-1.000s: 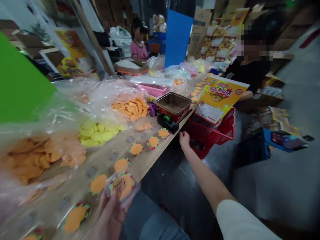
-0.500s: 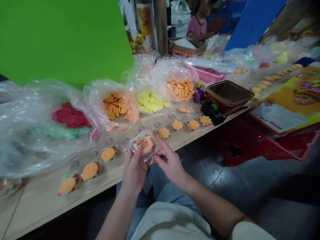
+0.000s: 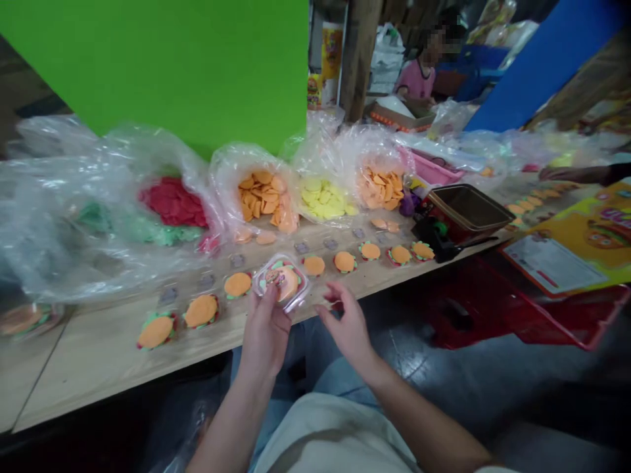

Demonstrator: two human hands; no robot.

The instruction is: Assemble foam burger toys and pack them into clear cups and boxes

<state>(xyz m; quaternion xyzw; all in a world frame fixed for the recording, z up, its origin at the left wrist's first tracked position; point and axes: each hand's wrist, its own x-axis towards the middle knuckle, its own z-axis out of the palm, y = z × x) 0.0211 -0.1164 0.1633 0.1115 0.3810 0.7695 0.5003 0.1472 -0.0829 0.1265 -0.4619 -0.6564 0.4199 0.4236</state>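
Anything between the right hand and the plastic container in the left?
Nothing visible. The right hand is just right of the plastic container, apart from it, only tabletop showing behind the gap. The left hand grips its near-left side.

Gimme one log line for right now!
left hand: holding clear box | right hand: open, near box | table: row of orange-topped stacks | behind stacks: plastic bags
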